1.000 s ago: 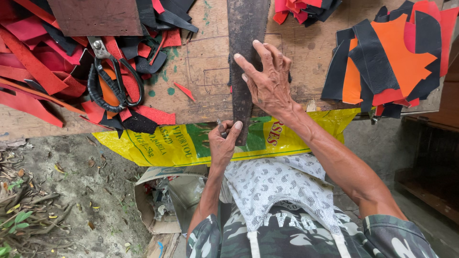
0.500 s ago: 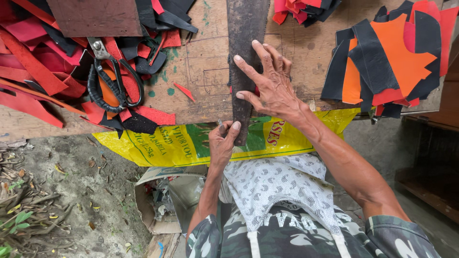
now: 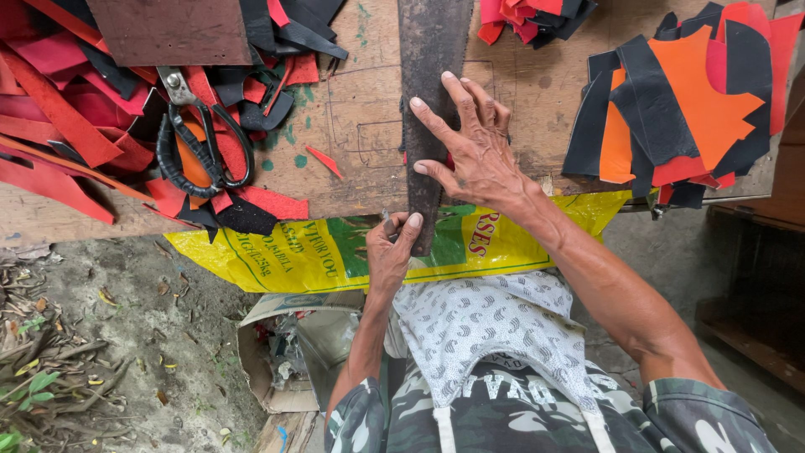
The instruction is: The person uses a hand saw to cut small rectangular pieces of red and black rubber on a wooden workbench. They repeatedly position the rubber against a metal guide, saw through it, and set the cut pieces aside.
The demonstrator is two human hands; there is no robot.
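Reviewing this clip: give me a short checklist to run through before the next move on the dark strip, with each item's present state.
1. Right hand flat on the dark strip, fingers spread: ok.
2. Left hand pinching the strip's near end at the board's edge: ok.
3. Small tool in the left hand: cannot tell.
4. Strip lying flat along the board: ok.
5. Scissors apart from both hands, on the red and black scraps: ok.

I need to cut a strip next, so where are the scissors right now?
In the head view the black-handled scissors lie at the left of the wooden board, on red and black scraps, left of the dark strip under the right hand.
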